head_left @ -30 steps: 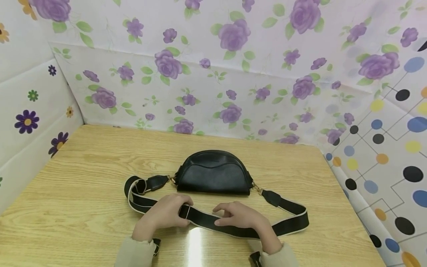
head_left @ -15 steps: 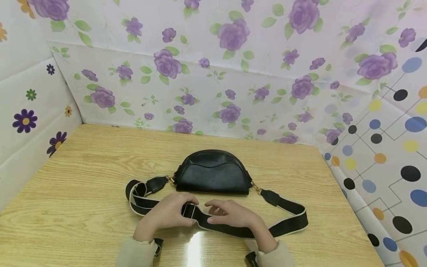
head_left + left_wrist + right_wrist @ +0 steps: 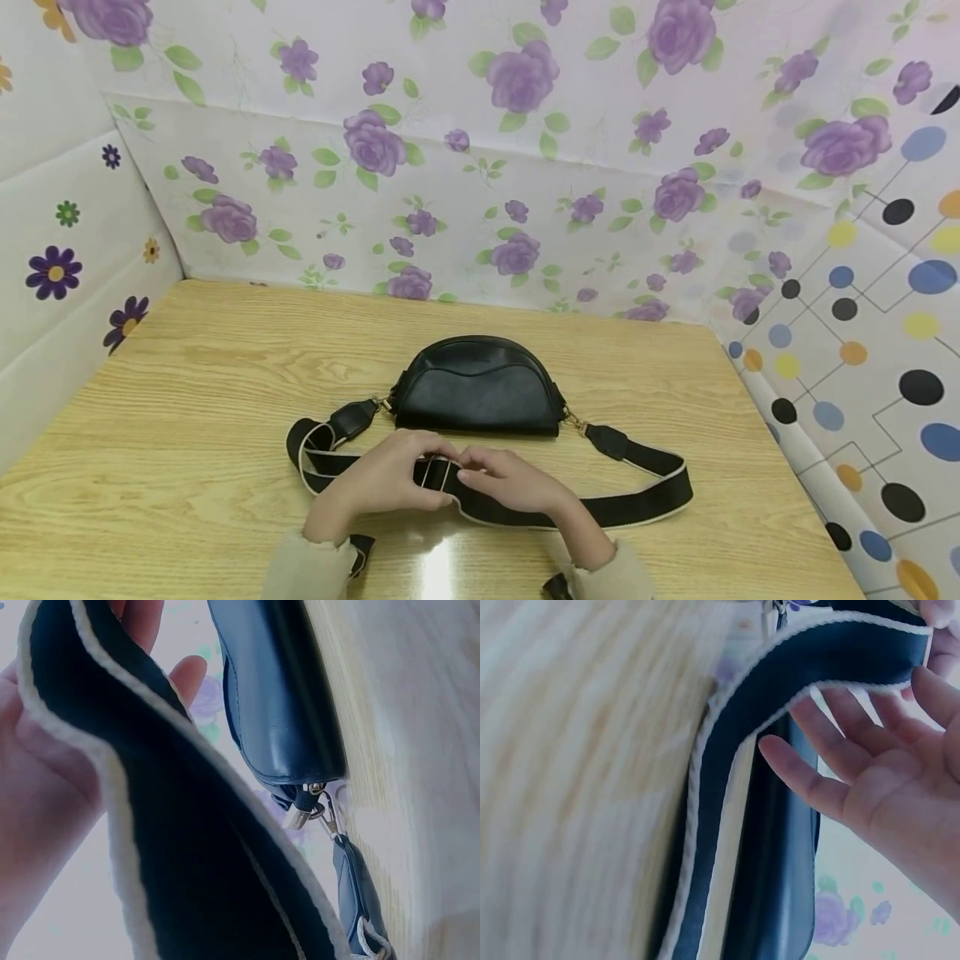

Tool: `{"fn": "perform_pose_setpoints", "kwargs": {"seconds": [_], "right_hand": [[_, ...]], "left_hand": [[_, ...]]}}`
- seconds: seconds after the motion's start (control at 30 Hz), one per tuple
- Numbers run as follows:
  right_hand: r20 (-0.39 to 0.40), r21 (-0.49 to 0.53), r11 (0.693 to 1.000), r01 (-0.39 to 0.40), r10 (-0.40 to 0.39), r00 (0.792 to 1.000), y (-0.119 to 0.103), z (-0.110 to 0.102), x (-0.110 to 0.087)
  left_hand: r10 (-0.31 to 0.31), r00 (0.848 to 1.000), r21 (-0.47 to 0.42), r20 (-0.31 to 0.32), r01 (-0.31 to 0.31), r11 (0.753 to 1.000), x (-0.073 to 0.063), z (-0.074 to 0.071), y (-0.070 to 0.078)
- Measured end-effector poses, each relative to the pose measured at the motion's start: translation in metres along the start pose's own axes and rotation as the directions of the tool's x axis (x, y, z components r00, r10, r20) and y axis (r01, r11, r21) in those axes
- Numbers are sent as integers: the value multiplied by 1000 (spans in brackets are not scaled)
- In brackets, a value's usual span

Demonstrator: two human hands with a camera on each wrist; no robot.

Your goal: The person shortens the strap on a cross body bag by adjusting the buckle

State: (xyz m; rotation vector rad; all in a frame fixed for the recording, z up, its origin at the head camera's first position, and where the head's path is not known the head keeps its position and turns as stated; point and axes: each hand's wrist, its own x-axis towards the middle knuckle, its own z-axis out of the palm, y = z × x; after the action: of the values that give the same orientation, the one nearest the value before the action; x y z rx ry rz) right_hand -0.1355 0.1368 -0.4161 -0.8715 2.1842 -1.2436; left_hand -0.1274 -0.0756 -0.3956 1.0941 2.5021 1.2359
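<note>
A black half-moon handbag (image 3: 476, 392) lies on the wooden table, its shoulder strap (image 3: 637, 507) looped in front of it. The strap is black webbing with pale edges. My left hand (image 3: 378, 477) grips it around the slide buckle (image 3: 436, 473), fingers on the far edge and thumb on the near one. Just right of the buckle, my right hand (image 3: 521, 482) pinches the strap between thumb and fingers. The two hands' fingertips almost meet. In the left wrist view the raised strap (image 3: 180, 825) covers part of the left hand. Several right fingers (image 3: 810, 780) stay extended in the right wrist view.
Metal clips join the strap's leather tabs (image 3: 352, 419) to both bag ends. A strap loop (image 3: 303, 446) curls at the left. The wooden table (image 3: 225, 367) meets a flowered cloth wall (image 3: 465, 208) behind and a dotted cloth (image 3: 847, 400) at the right.
The right hand has moved left along the strap and now pinches it beside the buckle. My left hand and the buckle have shifted slightly right, drawing the left loop along.
</note>
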Motion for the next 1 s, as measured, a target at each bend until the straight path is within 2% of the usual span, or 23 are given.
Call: {"fn": "perform_pose_setpoints", "kwargs": {"seconds": [0.2, 0.3, 0.43, 0.57, 0.8, 1.0], "right_hand": [[-25, 199, 980, 18, -13, 1000, -2, 0, 1], [-44, 262, 965, 29, -19, 999, -4, 0, 1], [-73, 298, 954, 11, 11, 997, -4, 0, 1], [-101, 324, 946, 30, 3, 995, -2, 1, 1], [-112, 359, 933, 13, 29, 993, -1, 0, 2], [-128, 371, 928, 35, 13, 992, 1, -2, 1]], "left_hand": [[9, 1000, -7, -7, -9, 1000, 1, 0, 0], [19, 1000, 4, -22, -19, 1000, 1, 0, 0], [18, 999, 23, -36, -17, 1000, 1, 1, 1], [14, 999, 29, -48, -13, 999, 1, 1, 3], [-35, 996, 0, -83, 35, 999, -4, -4, 3], [-9, 997, -1, -80, 9, 1000, -4, -5, 0]]}}
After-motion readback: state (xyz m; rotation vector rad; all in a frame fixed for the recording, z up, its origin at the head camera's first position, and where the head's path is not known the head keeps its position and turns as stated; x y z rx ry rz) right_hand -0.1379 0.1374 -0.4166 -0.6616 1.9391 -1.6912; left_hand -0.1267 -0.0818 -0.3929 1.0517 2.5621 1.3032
